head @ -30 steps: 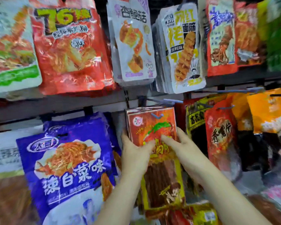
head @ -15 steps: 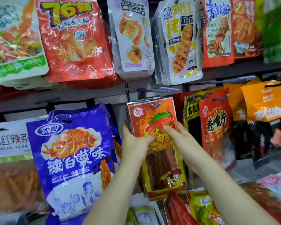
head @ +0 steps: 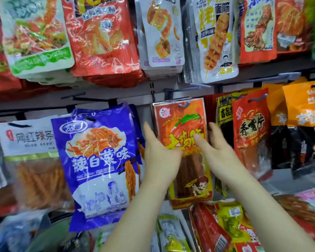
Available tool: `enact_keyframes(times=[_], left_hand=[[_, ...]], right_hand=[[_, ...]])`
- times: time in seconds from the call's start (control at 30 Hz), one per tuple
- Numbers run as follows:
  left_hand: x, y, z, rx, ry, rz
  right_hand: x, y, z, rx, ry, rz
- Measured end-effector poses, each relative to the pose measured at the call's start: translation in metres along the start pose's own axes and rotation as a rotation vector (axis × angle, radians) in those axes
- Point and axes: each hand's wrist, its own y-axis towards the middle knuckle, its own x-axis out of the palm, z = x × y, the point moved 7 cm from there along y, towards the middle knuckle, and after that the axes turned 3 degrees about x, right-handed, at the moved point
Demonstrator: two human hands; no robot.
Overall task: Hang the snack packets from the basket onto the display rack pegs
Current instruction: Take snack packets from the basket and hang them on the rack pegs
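A stack of orange-red snack packets [head: 180, 120] hangs at the middle of the rack, with a peg tip [head: 184, 105] showing through the hole at the top. My left hand [head: 160, 157] holds the stack's left edge, thumb on the front and fingers reaching up behind. At the right edge my right hand [head: 218, 150] holds it the same way, thumb across the yellow lettering. The basket is not in view.
A big purple packet [head: 98, 160] hangs just left of my left hand, and a red packet [head: 251, 135] hangs close on the right. Orange packets [head: 305, 106] fill the far right. Another row of packets [head: 162, 33] hangs above. More packets [head: 225, 226] crowd below.
The view has tilted and drawn closer, so the rack sits lower and larger. Both hands have stayed on the orange-red packets, sliding slightly down the stack. The stack still hangs on its peg.
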Motion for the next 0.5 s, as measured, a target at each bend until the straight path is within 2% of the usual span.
enact_keyframes(times=[0.03, 0.1, 0.13, 0.17, 0.2, 0.27, 0.33, 0.4, 0.5], left_hand=[[-0.006, -0.013, 0.009, 0.074, -0.01, -0.007], [-0.026, -0.045, 0.023, 0.199, -0.047, 0.002], [-0.041, -0.061, 0.026, 0.251, -0.046, 0.033], [-0.062, -0.074, 0.026, 0.299, -0.034, 0.093], [-0.086, -0.083, 0.024, 0.342, 0.011, 0.175], [-0.136, -0.089, 0.007, 0.377, 0.109, 0.339], [-0.173, -0.08, -0.024, 0.251, 0.052, 0.382], [-0.184, -0.069, -0.047, 0.115, -0.021, 0.325], [-0.166, -0.059, -0.06, 0.063, -0.046, 0.168]], right_hand=[[-0.004, -0.009, -0.007, -0.048, -0.14, 0.075], [-0.006, -0.037, -0.034, -0.271, -0.376, 0.283], [-0.002, -0.051, -0.045, -0.385, -0.382, 0.369], [0.006, -0.059, -0.051, -0.447, -0.332, 0.38], [0.02, -0.061, -0.052, -0.454, -0.214, 0.284], [0.062, -0.056, -0.048, -0.313, 0.093, -0.083], [0.097, -0.052, -0.048, -0.22, 0.203, -0.342], [0.121, -0.046, -0.046, -0.217, 0.198, -0.461], [0.139, -0.039, -0.042, -0.178, 0.215, -0.525]])
